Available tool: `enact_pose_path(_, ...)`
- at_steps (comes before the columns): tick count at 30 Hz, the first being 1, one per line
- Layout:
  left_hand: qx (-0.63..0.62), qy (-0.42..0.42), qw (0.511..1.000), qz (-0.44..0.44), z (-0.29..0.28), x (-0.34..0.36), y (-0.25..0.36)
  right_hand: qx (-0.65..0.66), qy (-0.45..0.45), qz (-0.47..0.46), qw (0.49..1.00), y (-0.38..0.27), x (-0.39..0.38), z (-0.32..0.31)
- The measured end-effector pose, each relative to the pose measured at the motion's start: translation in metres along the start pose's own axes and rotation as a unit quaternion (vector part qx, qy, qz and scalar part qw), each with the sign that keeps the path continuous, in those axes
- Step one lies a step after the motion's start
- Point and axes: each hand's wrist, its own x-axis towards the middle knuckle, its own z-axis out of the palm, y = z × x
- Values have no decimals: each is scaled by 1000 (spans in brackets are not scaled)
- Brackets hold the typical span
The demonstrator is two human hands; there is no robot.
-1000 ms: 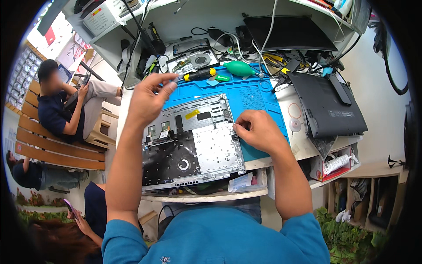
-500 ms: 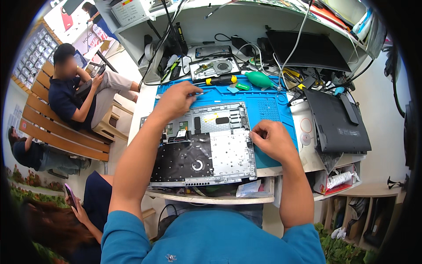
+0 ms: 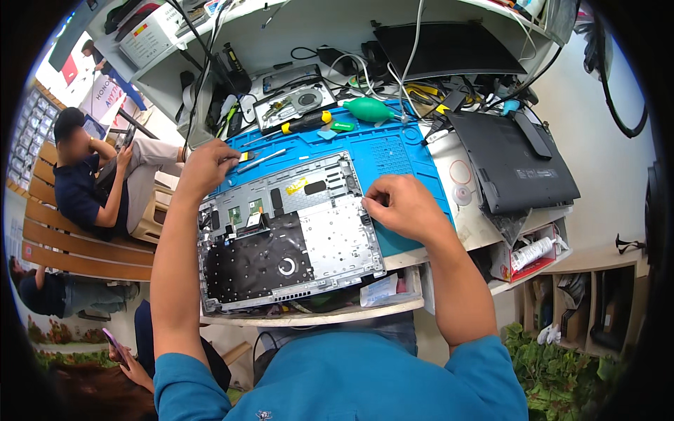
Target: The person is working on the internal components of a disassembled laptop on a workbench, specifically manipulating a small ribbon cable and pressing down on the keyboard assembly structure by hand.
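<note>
Left hand [image 3: 205, 168] has moved toward the frame's left, by the blue mat [image 3: 361, 144]; right hand [image 3: 404, 205] stays mid-frame at the laptop shell [image 3: 337, 242]. Both grips look narrow; anything held, I can't tell.

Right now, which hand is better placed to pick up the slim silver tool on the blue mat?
Probably the left: the left hand is close to the slim silver tool, while the right hand is farther off, by the right edge of the laptop chassis.
</note>
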Motion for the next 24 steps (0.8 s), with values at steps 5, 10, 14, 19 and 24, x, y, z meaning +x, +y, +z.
enact_pose_path(5,24,-4,1000,8,3,3,-2,-5,3,-6,1000,2,0,0)
enact_pose_path(10,141,55,978,145,14,1,-15,6,-5,-15,1000,7,0,1)
enact_pose_path(14,145,153,967,146,9,-6,-24,11,-22,-25,999,5,2,0)
enact_pose_path(19,-66,258,957,115,-22,-4,14,7,-23,-20,1000,6,1,-1)
enact_pose_path(24,-682,134,718,24,-35,-4,79,12,-19,-9,1000,10,-2,-3)
